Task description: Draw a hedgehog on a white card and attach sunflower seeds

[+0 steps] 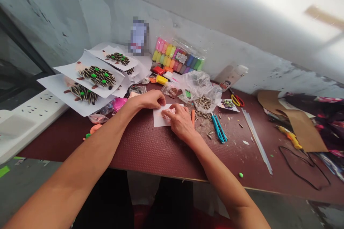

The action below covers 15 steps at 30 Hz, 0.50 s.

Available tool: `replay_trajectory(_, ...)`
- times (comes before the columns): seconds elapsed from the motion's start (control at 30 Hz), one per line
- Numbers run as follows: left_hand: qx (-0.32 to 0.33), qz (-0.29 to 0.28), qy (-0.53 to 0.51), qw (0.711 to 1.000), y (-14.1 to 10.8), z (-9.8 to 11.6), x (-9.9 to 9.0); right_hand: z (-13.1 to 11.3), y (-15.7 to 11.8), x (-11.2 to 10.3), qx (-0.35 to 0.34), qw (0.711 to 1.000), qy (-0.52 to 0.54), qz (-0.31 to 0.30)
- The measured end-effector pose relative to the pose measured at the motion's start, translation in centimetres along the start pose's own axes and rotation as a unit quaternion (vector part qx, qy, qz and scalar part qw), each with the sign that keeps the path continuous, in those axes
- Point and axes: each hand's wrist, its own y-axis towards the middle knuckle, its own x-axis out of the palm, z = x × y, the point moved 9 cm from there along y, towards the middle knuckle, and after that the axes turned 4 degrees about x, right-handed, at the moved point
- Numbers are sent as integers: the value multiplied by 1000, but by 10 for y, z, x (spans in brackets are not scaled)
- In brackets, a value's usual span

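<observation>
A small sheet of white paper (159, 120) lies on the table in front of me, with a flat pinkish-orange clay shape (168, 113) on it. My left hand (153, 99) is at the paper's upper left edge, its curled fingers holding the sheet there. From the right, my right hand (181, 121) reaches over the paper. Its index finger is stretched out and touches the clay, while the other fingers are bent and partly hidden. An orange stick (192, 118) lies just beside the right hand.
Paper sheets with seed hedgehogs (97, 77) are piled left, near a power strip (34, 114). Behind are coloured clay packs (177, 57) and a plastic bag of sunflower seeds (203, 103). A teal cutter (219, 128), scissors (237, 100), glue sticks (256, 139) and a glue gun (290, 137) lie right.
</observation>
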Motion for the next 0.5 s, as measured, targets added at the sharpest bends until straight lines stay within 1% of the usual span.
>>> replay_trajectory(0.13,-7,-1,-6,1000,-1,0,0,-3,-1,1,-5,1000,6,-7)
replay_trajectory(0.27,-1,0,-10,1000,0,0,0,-7,-3,0,-13,1000,11,-4)
replay_trajectory(0.5,1,-23,-18,1000,-2,-4,0,-13,-4,4,-23,999,22,-14)
